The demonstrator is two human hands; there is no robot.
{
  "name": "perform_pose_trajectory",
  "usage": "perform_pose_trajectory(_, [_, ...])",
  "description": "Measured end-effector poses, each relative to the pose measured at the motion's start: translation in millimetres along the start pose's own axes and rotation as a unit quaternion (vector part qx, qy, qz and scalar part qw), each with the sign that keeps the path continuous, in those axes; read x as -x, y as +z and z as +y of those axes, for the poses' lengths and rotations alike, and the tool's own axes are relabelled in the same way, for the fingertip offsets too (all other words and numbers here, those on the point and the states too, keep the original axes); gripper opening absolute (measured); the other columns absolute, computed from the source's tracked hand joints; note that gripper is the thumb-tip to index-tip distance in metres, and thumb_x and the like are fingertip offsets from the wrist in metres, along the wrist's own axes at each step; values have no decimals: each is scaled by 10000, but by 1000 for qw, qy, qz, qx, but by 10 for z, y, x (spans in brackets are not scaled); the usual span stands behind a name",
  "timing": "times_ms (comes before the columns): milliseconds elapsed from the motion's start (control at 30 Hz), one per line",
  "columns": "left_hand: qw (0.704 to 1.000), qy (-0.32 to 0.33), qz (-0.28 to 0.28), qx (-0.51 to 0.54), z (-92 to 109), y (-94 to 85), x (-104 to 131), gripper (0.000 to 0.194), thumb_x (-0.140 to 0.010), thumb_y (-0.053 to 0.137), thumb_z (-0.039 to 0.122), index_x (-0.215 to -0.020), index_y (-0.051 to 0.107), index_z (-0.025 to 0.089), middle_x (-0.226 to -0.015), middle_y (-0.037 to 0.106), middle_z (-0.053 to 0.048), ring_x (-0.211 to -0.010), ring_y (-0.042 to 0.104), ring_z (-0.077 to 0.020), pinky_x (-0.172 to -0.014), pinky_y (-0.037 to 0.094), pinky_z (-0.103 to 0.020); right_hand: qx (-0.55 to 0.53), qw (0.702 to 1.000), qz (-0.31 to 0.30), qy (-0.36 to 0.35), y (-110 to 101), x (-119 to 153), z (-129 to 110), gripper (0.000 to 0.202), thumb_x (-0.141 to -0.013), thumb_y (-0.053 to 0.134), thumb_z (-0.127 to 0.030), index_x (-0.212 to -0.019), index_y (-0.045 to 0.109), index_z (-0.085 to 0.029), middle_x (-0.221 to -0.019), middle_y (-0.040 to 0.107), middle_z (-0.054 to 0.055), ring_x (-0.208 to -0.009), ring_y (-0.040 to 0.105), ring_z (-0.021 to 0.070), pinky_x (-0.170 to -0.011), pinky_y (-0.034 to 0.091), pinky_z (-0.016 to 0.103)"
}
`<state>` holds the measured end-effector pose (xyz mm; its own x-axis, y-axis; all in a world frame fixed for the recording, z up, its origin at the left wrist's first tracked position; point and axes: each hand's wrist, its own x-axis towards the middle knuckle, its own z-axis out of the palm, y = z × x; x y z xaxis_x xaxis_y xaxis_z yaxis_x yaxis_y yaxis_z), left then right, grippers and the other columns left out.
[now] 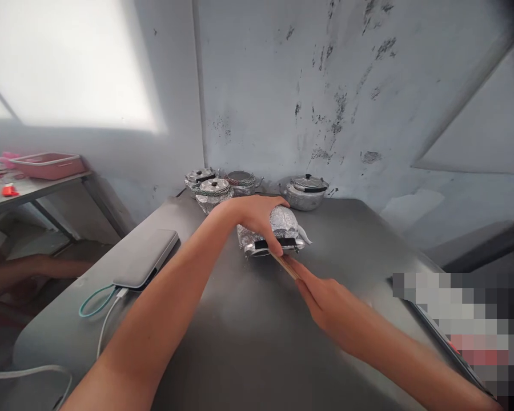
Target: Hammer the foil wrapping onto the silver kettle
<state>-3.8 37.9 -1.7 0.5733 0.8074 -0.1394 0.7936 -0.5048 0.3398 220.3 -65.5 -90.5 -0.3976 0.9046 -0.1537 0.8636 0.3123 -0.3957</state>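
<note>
A small silvery pot [285,221] with a crinkled foil-like surface and a black-gripped handle lies tipped on the grey table in front of me. My left hand [259,217] is wrapped over its side, the thumb pressing near the black grip. Just below the pot, my right hand [319,291] is closed on a thin, flat, tan stick [288,267]. The stick's upper end meets the pot's lower edge near my left thumb; whether it touches is hidden.
Near the wall stand a lidded pot [308,193] and several smaller silvery pots [214,189]. A grey power bank [148,258] with cables lies left. Another person's arm [38,267] shows at far left, below a pink basket [49,165] on a side table. A pixelated patch covers the right.
</note>
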Motion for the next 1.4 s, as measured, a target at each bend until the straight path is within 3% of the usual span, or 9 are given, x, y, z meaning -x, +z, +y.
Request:
perform_pose_trajectory(200, [1000, -3, -4, 6, -38, -21, 2, 1122, -527, 769, 603, -1508, 273, 376, -1564, 356, -8, -1333, 433, -366, -969, 467, -409, -69, 996, 54, -25, 129, 28, 46, 562, -1008, 241, -362, -1568, 229, -325, -694, 640, -7, -566, 600, 183, -584, 396, 280])
perform_pose_trajectory(533, [1000, -13, -13, -7, -41, -29, 1, 1151, -523, 759, 679, -1512, 246, 392, -1579, 324, -5, -1345, 415, -373, -959, 478, -415, -70, 996, 43, -39, 176, 40, 9, 521, -1018, 222, -345, -1532, 304, -349, -734, 632, -15, -614, 539, 171, -614, 406, 273])
perform_pose_trajectory(667, [1000, -22, -17, -4, -19, -32, 11, 1168, -507, 760, 717, -1505, 243, 399, -1571, 337, -9, -1340, 424, -363, -958, 483, -417, -64, 995, 70, -33, 159, 33, -3, 532, -1014, 216, -342, -1539, 298, -327, -747, 634, -7, -609, 535, 170, -613, 408, 272])
perform_pose_trajectory(800, [1000, -26, -13, 1, -30, -33, 9, 1131, -522, 761, 689, -1494, 253, 414, -1568, 341, 3, -1341, 424, -356, -979, 474, -413, -51, 996, 57, -34, 149, 21, -14, 547, -1001, 235, -303, -1544, 280, -348, -720, 630, -19, -582, 530, 170, -603, 400, 276])
perform_pose_trajectory(967, [999, -28, -16, 2, -17, -36, 9, 1124, -519, 762, 676, -1489, 258, 413, -1561, 352, 2, -1342, 420, -359, -979, 475, -410, -60, 994, 84, -38, 170, 41, -16, 547, -1014, 203, -367, -1558, 248, -331, -728, 608, -11, -588, 510, 173, -592, 396, 280])
perform_pose_trajectory(1267, [1000, -24, -18, 7, -4, -42, 22, 1148, -508, 767, 697, -1492, 248, 412, -1576, 325, -4, -1345, 421, -353, -970, 474, -397, -60, 997, 43, -16, 178, 44, -27, 549, -999, 218, -319, -1543, 285, -350, -762, 666, 1, -634, 596, 196, -626, 416, 309])
perform_pose_trajectory(1400, [1000, -23, -14, 13, -11, -32, 9, 1128, -513, 777, 668, -1486, 271, 406, -1563, 349, -9, -1332, 439, -348, -988, 461, -402, -62, 996, 68, -22, 169, 40, -19, 547, -1010, 199, -360, -1553, 264, -339, -693, 612, -11, -582, 544, 187, -591, 398, 292])
